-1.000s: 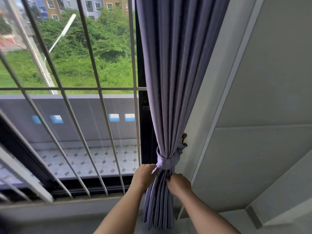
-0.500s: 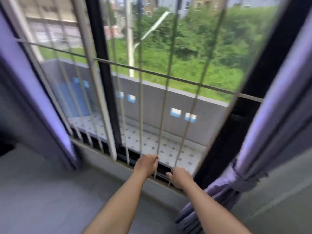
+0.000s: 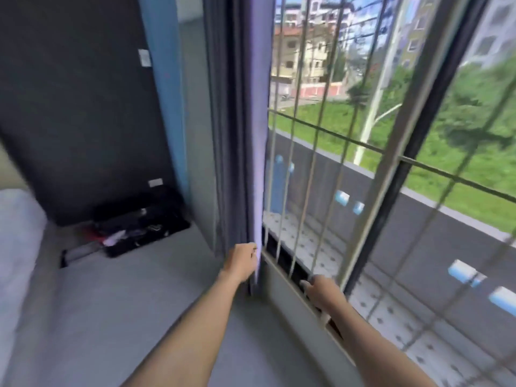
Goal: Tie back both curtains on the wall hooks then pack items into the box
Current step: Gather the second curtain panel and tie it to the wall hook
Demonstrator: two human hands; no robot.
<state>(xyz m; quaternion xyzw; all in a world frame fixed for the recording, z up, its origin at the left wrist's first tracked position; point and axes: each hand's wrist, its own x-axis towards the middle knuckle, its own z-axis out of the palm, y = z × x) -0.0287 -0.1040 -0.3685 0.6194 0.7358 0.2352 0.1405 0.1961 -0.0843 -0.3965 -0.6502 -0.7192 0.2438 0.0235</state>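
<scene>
The curtain (image 3: 252, 129) hangs loose and straight down the left side of the window, its pale lilac edge falling to the sill beside the window bars (image 3: 315, 163); it looks like soft, light cloth in long folds, so it should gather easily but will slump and spread if held only at one edge; the better hold is probably around the whole bundle at about tie-back height, folds squeezed together before any band goes round them; no tie-back or wall hook can be made out on this side, the picture being blurred.

The left hand (image 3: 240, 262) is at the curtain's lower edge, fingers curled against the cloth and seemingly pinching it, though blur keeps the grip from being certain; the right hand (image 3: 321, 291) is well apart from the curtain, down by the bottom rail of the window, fingers loosely bent and holding nothing that shows; so the two hands are apart, one on the fabric and one free, with the curtain just ahead of and above the left.

On the floor (image 3: 125, 297) near the dark wall lies a black open case (image 3: 142, 227) with small items in it; a white bed (image 3: 16, 241) edge shows at far left.
</scene>
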